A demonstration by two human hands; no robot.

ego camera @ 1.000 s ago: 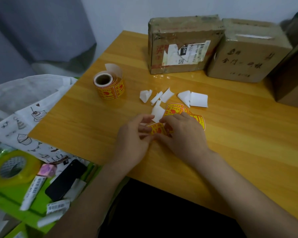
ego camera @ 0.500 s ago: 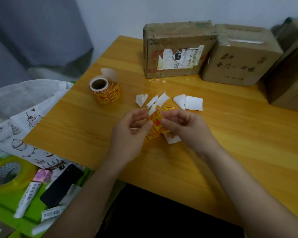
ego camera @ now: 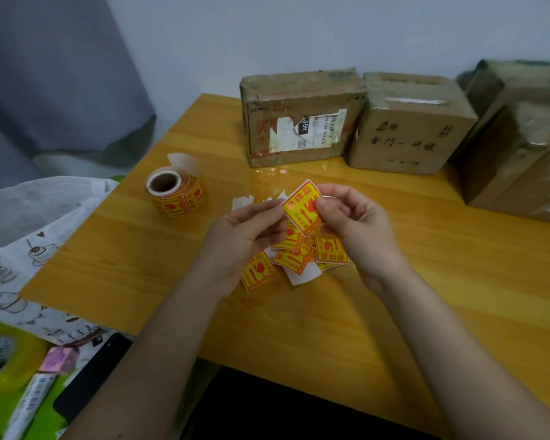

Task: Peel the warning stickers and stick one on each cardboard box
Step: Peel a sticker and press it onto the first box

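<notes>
Wooden table (ego camera: pixel 394 296): three cardboard boxes stand in a row along its far edge. The left box (ego camera: pixel 299 119) carries a torn white shipping label on its front face. The middle box (ego camera: pixel 407 128) touches it and bears dark handwriting. The right box (ego camera: pixel 518 147) is wrapped in glossy tape and cut off by the frame's right side. A sticker roll (ego camera: pixel 175 193) stands near the table's left edge, its white backing tail curling upward. White backing scraps (ego camera: pixel 245 201) lie behind the hands, partly hidden by them.

Off the table's left edge: a white printed bag (ego camera: pixel 29 242), a yellow tape roll (ego camera: pixel 4 357), a dark phone (ego camera: pixel 92 373) and a white tube (ego camera: pixel 32 398), all blurred.

Task item: one yellow-and-red warning sticker (ego camera: pixel 302 206) is held above the table's centre, tilted, printed face toward the camera. The left hand (ego camera: pixel 245 236) pinches its left edge between thumb and fingers. The right hand (ego camera: pixel 353 223) pinches its right edge, fingers curled behind. Whether the backing is attached cannot be determined.

Below the hands, a loose strip of further stickers (ego camera: pixel 296 258) lies crumpled on the table, with white backing showing at its near end. Its upper part is hidden by the held sticker and both hands. The sticker print is too small to read.
</notes>
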